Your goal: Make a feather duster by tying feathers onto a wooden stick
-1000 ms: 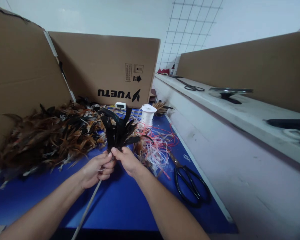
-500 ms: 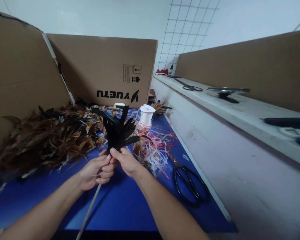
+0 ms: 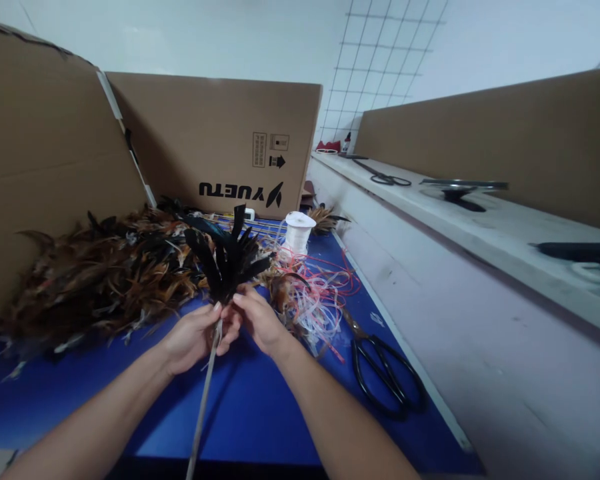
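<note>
Dark, glossy feathers fan upward in a bunch at the top of a thin pale stick, over the middle of the blue table. My left hand is closed around the base of the bunch, its thumb pressed where feathers and stick meet. From the right, my right hand pinches the lower feathers between thumb and fingers. The stick slants down toward me past the table's front edge. Some of the fingertips are hidden behind the bunch.
Loose brown and black feathers are heaped at the left. Tangled pink and white ribbon, a white spool and large black-handled scissors lie at the right. Cardboard stands behind; a ledge runs along the right.
My left hand has opened its curled fingers somewhat and turned, so more of the upper stick shows. The feather bunch has shifted slightly left, and the stick stands steeper.
</note>
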The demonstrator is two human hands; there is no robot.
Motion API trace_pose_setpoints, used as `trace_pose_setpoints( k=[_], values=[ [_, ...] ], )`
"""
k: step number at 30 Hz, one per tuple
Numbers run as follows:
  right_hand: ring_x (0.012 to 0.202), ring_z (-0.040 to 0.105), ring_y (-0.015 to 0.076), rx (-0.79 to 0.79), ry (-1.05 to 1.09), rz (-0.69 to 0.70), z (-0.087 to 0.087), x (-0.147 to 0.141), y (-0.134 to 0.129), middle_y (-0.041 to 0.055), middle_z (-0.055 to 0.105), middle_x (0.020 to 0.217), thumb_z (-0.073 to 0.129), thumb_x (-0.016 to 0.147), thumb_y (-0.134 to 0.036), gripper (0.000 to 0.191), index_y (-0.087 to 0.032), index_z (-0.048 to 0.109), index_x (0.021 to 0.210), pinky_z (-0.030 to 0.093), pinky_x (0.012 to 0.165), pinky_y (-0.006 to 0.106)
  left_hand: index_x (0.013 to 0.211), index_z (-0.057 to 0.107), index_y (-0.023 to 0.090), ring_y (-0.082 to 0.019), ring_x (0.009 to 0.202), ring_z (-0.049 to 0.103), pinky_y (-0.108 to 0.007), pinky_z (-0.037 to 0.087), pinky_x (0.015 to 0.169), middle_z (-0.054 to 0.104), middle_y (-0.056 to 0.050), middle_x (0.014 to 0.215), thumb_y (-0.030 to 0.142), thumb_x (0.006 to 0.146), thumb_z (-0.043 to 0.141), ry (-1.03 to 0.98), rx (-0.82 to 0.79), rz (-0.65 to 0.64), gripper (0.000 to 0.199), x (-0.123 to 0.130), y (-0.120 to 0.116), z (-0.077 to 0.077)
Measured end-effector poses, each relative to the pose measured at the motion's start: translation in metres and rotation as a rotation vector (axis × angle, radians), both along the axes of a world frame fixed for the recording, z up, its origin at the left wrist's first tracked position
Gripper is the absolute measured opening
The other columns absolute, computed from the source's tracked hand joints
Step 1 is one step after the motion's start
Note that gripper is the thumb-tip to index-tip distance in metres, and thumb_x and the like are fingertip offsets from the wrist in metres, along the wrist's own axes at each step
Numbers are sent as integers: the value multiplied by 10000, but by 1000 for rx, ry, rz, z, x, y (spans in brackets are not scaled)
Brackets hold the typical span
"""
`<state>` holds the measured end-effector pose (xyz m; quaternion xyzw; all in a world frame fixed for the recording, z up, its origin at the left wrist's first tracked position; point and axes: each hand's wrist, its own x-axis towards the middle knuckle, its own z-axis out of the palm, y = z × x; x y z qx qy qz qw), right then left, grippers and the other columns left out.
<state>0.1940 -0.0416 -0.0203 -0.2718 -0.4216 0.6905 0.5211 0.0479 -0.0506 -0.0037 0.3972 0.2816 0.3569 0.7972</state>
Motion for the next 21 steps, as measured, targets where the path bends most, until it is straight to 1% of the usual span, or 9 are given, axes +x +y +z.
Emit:
trace_pose_setpoints(
  k=[2,4,7,8,10,13,16,18,21],
  values=[
    [626,597,124,27,-24,-78,-1,0,2,-17,612,694,582,777,-375,260,-190,516,949,477,568,245,776,495,143,-48,417,357,-144,265,348,443,15,608,309,881,512,-37,-71,-17,197,-1,4,0],
    [694,616,144,47,-145,-224,-1,0,3,5,629,729,559,799,-388,235,-182,545,913,468,602,256,772,469,149,-22,376,216,-122,158,333,299,72,544,304,884,509,-64,-133,-13,195,-2,8,-2],
    [726,621,161,121,-357,-480,2,2,3,28,644,750,509,837,-385,216,-179,575,846,455,601,261,771,453,149,-26,378,165,-124,113,333,210,91,540,293,887,504,-47,-181,20,191,-3,15,-6],
    [738,622,164,170,-406,-546,4,3,2,31,648,762,498,848,-370,205,-182,580,845,458,617,268,771,451,149,-27,378,164,-126,105,332,204,92,541,292,885,505,-38,-191,25,191,-2,17,-8],
    [762,623,166,285,-489,-625,8,2,-2,31,652,785,485,863,-333,177,-189,588,859,466,670,281,766,447,151,-28,377,167,-130,94,332,200,93,540,296,877,516,-25,-203,37,195,-1,19,-11],
    [778,616,160,407,-600,-636,18,-4,-11,26,650,811,477,869,-267,139,-197,596,889,463,719,280,753,441,159,-30,374,187,-137,97,337,223,93,531,305,851,549,-20,-211,53,206,2,22,-18],
    [801,596,151,541,-742,-565,32,-20,-13,20,645,855,485,844,-181,137,-202,614,885,453,741,267,707,419,167,-23,362,198,-140,95,344,257,91,507,282,813,584,-20,-216,90,227,6,22,-24],
    [852,583,148,676,-842,-489,45,-34,-8,17,634,877,477,827,-126,168,-200,623,862,440,784,263,695,426,166,-22,355,231,-137,103,350,291,84,490,262,806,576,-22,-216,124,210,8,21,-26],
    [909,563,147,832,-1022,-344,64,-60,13,22,629,931,464,828,-86,205,-185,627,904,418,836,267,693,459,159,-27,365,294,-130,135,363,344,68,479,234,810,549,-34,-212,144,166,9,19,-25]
  ],
)
